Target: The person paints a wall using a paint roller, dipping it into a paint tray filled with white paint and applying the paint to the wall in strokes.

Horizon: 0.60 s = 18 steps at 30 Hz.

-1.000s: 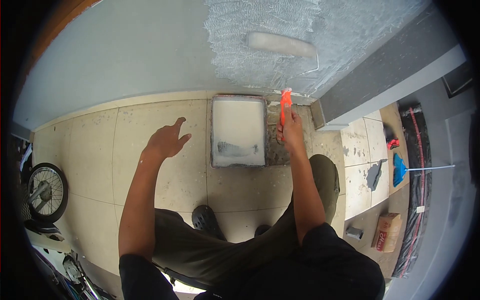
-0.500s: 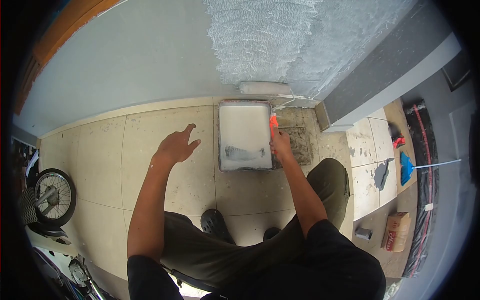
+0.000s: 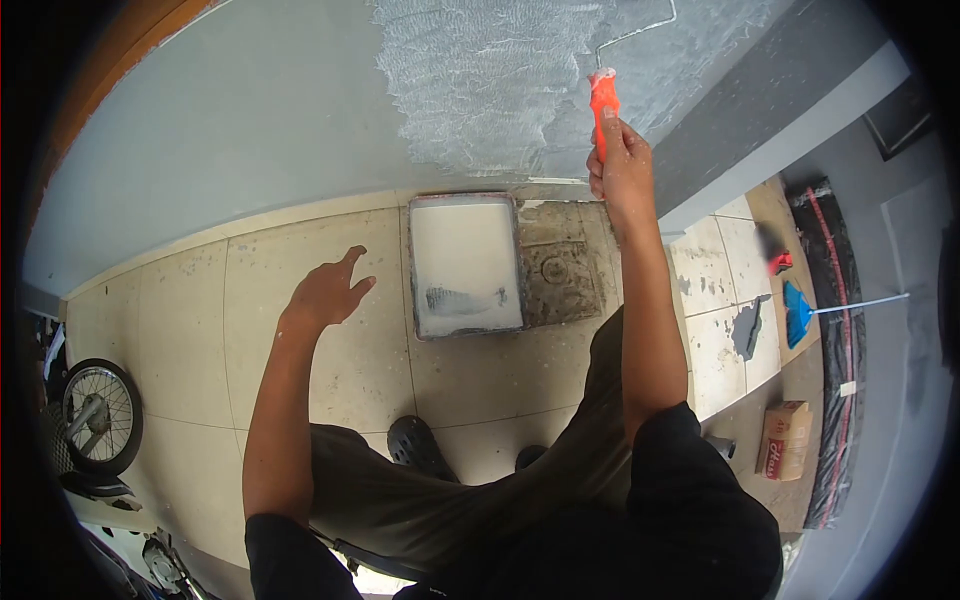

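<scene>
My right hand (image 3: pixel 624 172) is wrapped round the orange handle of a paint roller (image 3: pixel 604 95), raised in front of the wall. Its wire frame runs up past the top edge of the view, so the roller's sleeve is out of sight. Below and to the left, a paint tray (image 3: pixel 516 270) holding whitish paint lies on the tiled floor. My left hand (image 3: pixel 325 293) hangs over the tiles left of the tray, fingers apart and holding nothing. Ahead, the grey wall (image 3: pixel 270 110) carries a patch of textured, lighter wet-looking paint (image 3: pixel 480 80).
A pillar (image 3: pixel 790 130) juts out at the right. A stained floor patch (image 3: pixel 560 265) adjoins the tray. Farther right are a blue broom (image 3: pixel 797 314), a cardboard box (image 3: pixel 785 440) and black plastic sheeting (image 3: pixel 832 400). A motorbike wheel (image 3: pixel 102 418) stands at the left.
My right hand has lifted the roller from the wall's base beside the tray to high on the wall, carrying the sleeve out of view. The left hand keeps its open pose.
</scene>
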Tool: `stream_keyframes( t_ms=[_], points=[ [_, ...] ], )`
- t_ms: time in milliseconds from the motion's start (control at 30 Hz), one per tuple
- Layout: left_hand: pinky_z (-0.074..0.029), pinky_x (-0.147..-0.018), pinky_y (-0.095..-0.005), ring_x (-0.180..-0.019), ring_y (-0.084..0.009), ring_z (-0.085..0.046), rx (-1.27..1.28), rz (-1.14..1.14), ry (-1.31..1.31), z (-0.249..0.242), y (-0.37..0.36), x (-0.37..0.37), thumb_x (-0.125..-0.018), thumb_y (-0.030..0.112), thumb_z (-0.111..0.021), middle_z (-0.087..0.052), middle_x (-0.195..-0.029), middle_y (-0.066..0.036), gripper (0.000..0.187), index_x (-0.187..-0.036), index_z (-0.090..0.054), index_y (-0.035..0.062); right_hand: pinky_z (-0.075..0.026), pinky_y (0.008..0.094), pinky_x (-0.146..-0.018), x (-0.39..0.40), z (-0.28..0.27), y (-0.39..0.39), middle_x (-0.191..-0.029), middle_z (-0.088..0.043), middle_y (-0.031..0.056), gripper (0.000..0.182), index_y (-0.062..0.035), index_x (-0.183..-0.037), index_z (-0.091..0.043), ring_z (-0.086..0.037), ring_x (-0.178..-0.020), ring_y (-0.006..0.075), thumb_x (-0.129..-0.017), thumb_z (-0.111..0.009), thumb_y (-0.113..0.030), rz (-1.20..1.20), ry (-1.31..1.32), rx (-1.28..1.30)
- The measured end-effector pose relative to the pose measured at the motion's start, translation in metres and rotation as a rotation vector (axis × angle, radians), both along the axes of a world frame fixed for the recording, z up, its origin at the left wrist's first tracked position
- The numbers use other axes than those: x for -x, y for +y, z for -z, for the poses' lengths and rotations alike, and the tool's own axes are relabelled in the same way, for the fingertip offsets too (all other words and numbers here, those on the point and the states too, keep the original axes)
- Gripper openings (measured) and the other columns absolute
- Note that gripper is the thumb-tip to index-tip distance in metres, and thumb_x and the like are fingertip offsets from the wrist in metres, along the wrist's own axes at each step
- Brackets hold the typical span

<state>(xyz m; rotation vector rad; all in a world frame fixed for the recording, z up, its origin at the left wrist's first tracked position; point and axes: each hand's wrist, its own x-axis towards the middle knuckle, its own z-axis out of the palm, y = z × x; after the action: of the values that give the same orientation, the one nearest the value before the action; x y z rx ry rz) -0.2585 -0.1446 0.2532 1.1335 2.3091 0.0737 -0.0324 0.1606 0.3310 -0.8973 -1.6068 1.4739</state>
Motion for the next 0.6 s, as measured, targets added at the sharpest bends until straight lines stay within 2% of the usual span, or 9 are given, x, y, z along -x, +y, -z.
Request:
stream_keyframes(
  t_ms=[67, 133, 300, 433, 500, 600],
  points=[
    [-0.053, -0.086, -0.0475, -0.082, -0.0323, -0.069, 0.014, -0.006, -0.014, -0.007, 0.002, -0.002, -0.1, 0.041, -0.052, -0.067, -0.071, -0.014, 0.058, -0.149, -0.039, 0.0118, -0.026, 0.0258, -0.036, -0.002, 0.001, 0.004, -0.055, -0.041, -0.0025, 0.045, -0.0086, -0.081, -0.051, -0.036, -0.041, 0.0062, -0.102, -0.054, -0.048, 0.018, 0.007, 0.013],
    [-0.053, -0.086, -0.0472, -0.083, -0.032, -0.069, 0.028, -0.029, -0.022, -0.01, 0.003, -0.002, -0.1, 0.041, -0.052, -0.067, -0.072, -0.015, 0.058, -0.149, -0.039, 0.0117, -0.026, 0.0247, -0.037, -0.006, 0.018, 0.0, -0.057, -0.041, -0.003, 0.045, -0.0116, -0.08, -0.048, -0.034, -0.042, 0.006, -0.103, -0.05, -0.05, 0.024, -0.032, 0.077],
    [-0.053, -0.085, -0.0483, -0.085, -0.0328, -0.069, 0.018, -0.017, -0.003, -0.006, 0.001, -0.002, -0.1, 0.042, -0.052, -0.069, -0.078, -0.016, 0.057, -0.148, -0.04, 0.0127, -0.027, 0.0271, -0.034, -0.028, 0.128, -0.011, -0.053, -0.04, -0.0019, 0.047, -0.0108, -0.083, -0.049, -0.034, -0.037, 0.0084, -0.102, -0.05, -0.054, 0.06, -0.116, 0.203],
    [-0.053, -0.085, -0.0487, -0.085, -0.0325, -0.069, 0.032, -0.042, -0.01, -0.004, -0.003, -0.002, -0.1, 0.042, -0.051, -0.068, -0.077, -0.015, 0.057, -0.148, -0.039, 0.0135, -0.03, 0.0279, -0.036, -0.047, 0.202, -0.025, -0.056, -0.043, -0.001, 0.047, -0.0102, -0.085, -0.05, -0.037, -0.039, 0.0094, -0.101, -0.052, -0.055, 0.044, -0.237, 0.37],
    [-0.052, -0.081, -0.0473, -0.069, -0.0329, -0.067, -0.028, -0.015, 0.013, 0.004, -0.005, 0.0, -0.1, 0.041, -0.052, -0.063, -0.063, -0.016, 0.057, -0.148, -0.04, 0.0116, -0.031, 0.0282, -0.036, -0.045, 0.232, -0.021, -0.056, -0.044, -0.0006, 0.047, -0.0098, -0.085, -0.051, -0.038, -0.039, 0.0099, -0.1, -0.053, -0.054, 0.061, -0.305, 0.42],
    [-0.052, -0.082, -0.0476, -0.07, -0.0327, -0.067, 0.001, 0.001, 0.007, 0.003, -0.003, -0.002, -0.1, 0.041, -0.052, -0.063, -0.063, -0.016, 0.058, -0.148, -0.039, 0.0116, -0.033, 0.0285, -0.038, -0.049, 0.277, -0.008, -0.058, -0.045, 0.0002, 0.046, -0.0088, -0.085, -0.05, -0.04, -0.041, 0.0111, -0.101, -0.053, -0.052, 0.065, -0.392, 0.501]
  ],
)
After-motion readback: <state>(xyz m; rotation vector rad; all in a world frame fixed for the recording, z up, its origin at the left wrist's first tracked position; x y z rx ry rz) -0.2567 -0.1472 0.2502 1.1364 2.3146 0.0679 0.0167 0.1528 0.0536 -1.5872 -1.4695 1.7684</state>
